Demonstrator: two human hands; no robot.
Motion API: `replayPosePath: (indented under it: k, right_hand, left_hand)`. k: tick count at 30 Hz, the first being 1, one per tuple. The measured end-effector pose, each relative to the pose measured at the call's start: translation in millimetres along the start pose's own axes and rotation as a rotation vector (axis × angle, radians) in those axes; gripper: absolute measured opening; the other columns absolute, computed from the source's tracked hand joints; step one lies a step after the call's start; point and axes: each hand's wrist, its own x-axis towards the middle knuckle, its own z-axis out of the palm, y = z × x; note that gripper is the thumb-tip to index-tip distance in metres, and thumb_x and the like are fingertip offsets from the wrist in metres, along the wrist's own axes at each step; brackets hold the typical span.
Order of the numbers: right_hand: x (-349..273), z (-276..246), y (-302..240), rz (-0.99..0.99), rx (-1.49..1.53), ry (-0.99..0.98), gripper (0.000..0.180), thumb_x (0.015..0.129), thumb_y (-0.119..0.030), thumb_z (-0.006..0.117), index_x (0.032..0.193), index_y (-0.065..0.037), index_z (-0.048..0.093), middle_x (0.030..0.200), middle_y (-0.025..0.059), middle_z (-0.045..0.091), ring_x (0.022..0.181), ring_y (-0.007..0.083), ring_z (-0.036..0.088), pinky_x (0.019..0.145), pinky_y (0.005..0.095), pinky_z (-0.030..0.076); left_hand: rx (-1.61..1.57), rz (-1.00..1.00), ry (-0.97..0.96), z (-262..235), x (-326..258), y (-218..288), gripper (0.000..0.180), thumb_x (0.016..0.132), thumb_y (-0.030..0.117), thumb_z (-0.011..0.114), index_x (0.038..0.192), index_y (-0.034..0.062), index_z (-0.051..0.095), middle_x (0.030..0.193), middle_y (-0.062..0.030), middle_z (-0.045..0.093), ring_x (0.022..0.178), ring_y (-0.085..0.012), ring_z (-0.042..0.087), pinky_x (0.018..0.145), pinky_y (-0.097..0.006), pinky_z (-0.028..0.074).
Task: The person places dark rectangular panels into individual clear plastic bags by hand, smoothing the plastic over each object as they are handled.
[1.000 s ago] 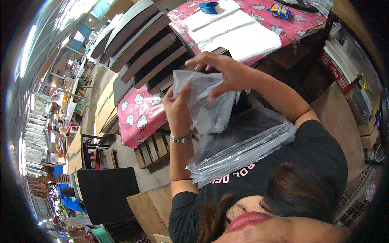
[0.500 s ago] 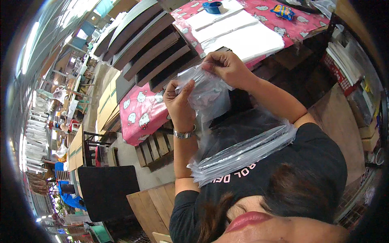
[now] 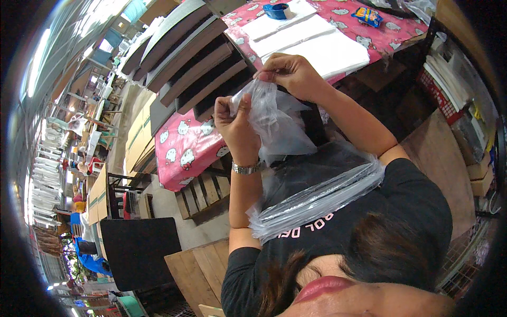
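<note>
- The left grip [image 3: 237, 127], the person's bare left hand, has its thumb raised and its fingers curled in; it appears to pinch the near edge of the plastic, though the exact contact is hidden by folds.
- The right grip [image 3: 296, 76], higher and to the right of the left one, is closed at its fingertips on a gathered upper edge of the same plastic.
- The thin clear plastic piece [image 3: 277, 124] is strung between the two grips and hangs crumpled below the right one; whether it is a bag or a loose sheet, I cannot tell.
- Below both grips, a pile of clear plastic [image 3: 317, 198] lies against the front of the person's dark shirt [image 3: 412, 211].
- Beyond the grips is a table [image 3: 185, 153] with a pink patterned cover. On it, past the right grip, lie white sheets [image 3: 330, 53] with a blue roll [image 3: 277, 10] on top; a stack of dark boards [image 3: 200, 58] rises past the left grip.
- The step in hand looks to be working at the edge of one plastic piece, perhaps parting its layers.
- From here, the next move seems to call for a secure pinch on the left and small fingertip work on the right, gentle enough not to stretch the film.
</note>
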Motion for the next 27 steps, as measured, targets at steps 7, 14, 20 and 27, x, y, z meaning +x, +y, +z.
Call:
replayPosePath:
  k: [7, 14, 20, 27]
  right_hand:
    - [-6.6, 7.2, -10.9, 0.237, -0.087, -0.020, 0.010, 0.085, -0.011, 0.061, 0.089, -0.002, 0.065, 0.073, 0.0007, 0.061, 0.070, 0.0054, 0.053, 0.065, 0.0209, 0.044]
    - [-9.3, 24.4, -26.9, 0.424, 0.316, -0.045, 0.035, 0.089, -0.035, 0.056, 0.071, -0.005, 0.053, 0.063, -0.0017, 0.051, 0.058, 0.0057, 0.047, 0.052, 0.0234, 0.037]
    - [-31.5, 23.9, -6.3, 0.506, 0.237, -0.182, 0.036, 0.086, -0.044, 0.056, 0.075, -0.010, 0.052, 0.063, -0.0035, 0.047, 0.047, 0.0042, 0.039, 0.043, 0.0201, 0.031]
    - [-23.6, 44.0, -15.3, 0.428, 0.212, -0.174, 0.031, 0.083, -0.036, 0.064, 0.073, -0.009, 0.053, 0.064, -0.0036, 0.050, 0.059, 0.0029, 0.044, 0.053, 0.0187, 0.034]
  left_hand:
    - [-0.166, -0.277, -0.104, 7.1, -3.2, 13.6, 0.013, 0.081, 0.003, 0.063, 0.082, 0.0055, 0.050, 0.088, -0.0030, 0.058, 0.072, -0.0077, 0.053, 0.065, -0.021, 0.044]
    - [0.186, -0.402, -0.259, -17.5, -15.3, 17.1, 0.012, 0.090, 0.016, 0.055, 0.093, 0.0044, 0.056, 0.074, 0.0030, 0.053, 0.066, -0.0058, 0.049, 0.057, -0.018, 0.038]
    - [0.259, -0.308, -0.010, -40.0, -27.6, 31.4, 0.025, 0.095, 0.024, 0.047, 0.081, 0.0051, 0.055, 0.075, 0.0014, 0.054, 0.070, -0.0060, 0.047, 0.062, -0.020, 0.039]
    - [0.402, -0.302, -0.683, -32.7, -64.0, 28.6, 0.026, 0.077, 0.015, 0.069, 0.094, -0.0003, 0.056, 0.086, -0.0004, 0.053, 0.088, -0.0119, 0.049, 0.080, -0.023, 0.038]
